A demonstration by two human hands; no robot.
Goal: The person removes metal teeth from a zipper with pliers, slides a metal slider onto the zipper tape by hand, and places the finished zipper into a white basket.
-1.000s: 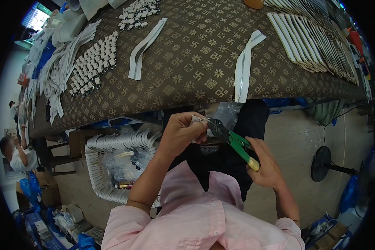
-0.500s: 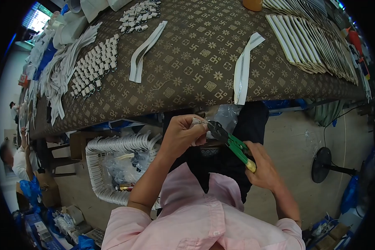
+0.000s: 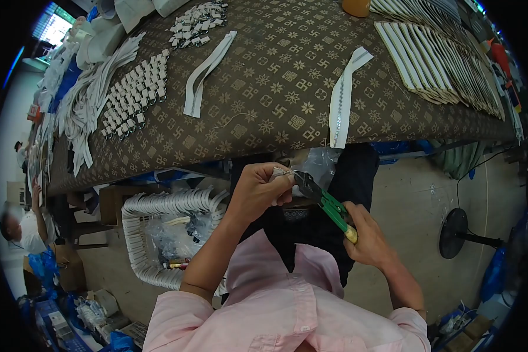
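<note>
My left hand pinches a small whitish zipper end between thumb and fingers; most of that piece is hidden in the hand. Around the green handles of a pair of pliers, my right hand is closed. The dark jaws of the pliers meet the piece right at my left fingertips, over my lap. On the table beyond, a white zipper lies near the front edge, and a folded white zipper strip rests further left.
The patterned tablecloth carries rows of small pale clips, a heap of white strips and stacked zippers. A white basket with plastic bags stands below left. A black fan is right; another person sits far left.
Both hands and the pliers stay almost in place, with only a slight shift. The person at far left has moved a raised arm.
</note>
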